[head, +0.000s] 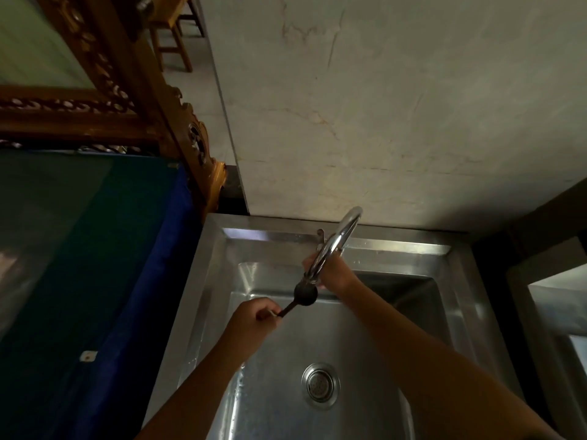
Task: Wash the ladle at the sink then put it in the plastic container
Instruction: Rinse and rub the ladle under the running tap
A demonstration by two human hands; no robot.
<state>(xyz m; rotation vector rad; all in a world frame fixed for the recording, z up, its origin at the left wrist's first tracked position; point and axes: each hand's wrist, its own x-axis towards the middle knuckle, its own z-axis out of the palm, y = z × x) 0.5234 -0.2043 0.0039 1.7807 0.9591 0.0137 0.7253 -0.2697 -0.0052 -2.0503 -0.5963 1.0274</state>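
Observation:
A small dark ladle (pixel 305 295) hangs over the steel sink (pixel 451 312), its round bowl right under the spout of the curved chrome faucet (pixel 336 242). My left hand (pixel 254 319) is closed on the ladle's thin handle. My right hand (pixel 333 274) reaches behind the faucet's neck toward its base, partly hidden by the spout. Whether its fingers grip anything cannot be made out. No plastic container is in view.
The sink's drain (pixel 320 385) lies in the basin floor below my arms. A blue-edged green surface (pixel 95 249) borders the sink on the left, under a carved wooden frame (pixel 178 122). A pale wall (pixel 397 106) rises behind the faucet. A second steel edge (pixel 559 312) shows at right.

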